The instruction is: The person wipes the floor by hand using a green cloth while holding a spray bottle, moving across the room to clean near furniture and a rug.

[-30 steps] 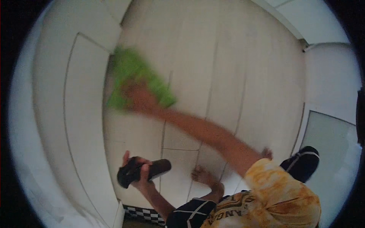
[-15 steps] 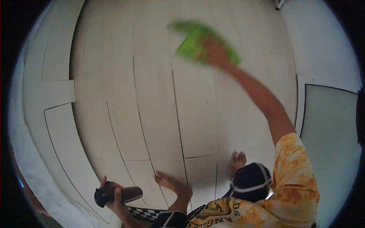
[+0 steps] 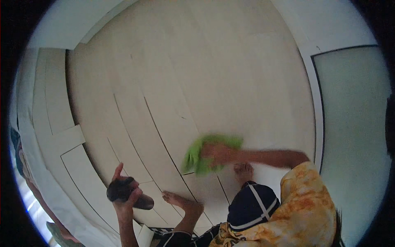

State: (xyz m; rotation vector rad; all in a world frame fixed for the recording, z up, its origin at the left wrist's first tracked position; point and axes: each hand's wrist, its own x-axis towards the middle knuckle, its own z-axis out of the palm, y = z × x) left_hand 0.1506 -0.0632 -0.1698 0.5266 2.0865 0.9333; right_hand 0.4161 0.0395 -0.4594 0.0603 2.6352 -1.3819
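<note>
My right hand (image 3: 218, 153) is on a bright green cloth (image 3: 192, 158), which lies bunched on the pale plank floor (image 3: 197, 82) just ahead of my right foot. Motion smears the hand and cloth a little, and the fingertips sink into the fabric. At the lower left my left hand (image 3: 128, 201) is wrapped round a dark, rounded bottle (image 3: 145, 201) held tilted above the floor. One of its fingers points up past the bottle's black top.
Along the left runs a white panelled bed base (image 3: 82, 181) with white bedding (image 3: 45, 177) over it. A white-framed door with a frosted panel (image 3: 354, 115) stands at the right. My bare feet (image 3: 177, 199) are on the planks close by.
My right hand has drawn the green cloth back from the far floor to near my right foot. The left hand keeps the bottle, a finger now raised. The view has shifted.
</note>
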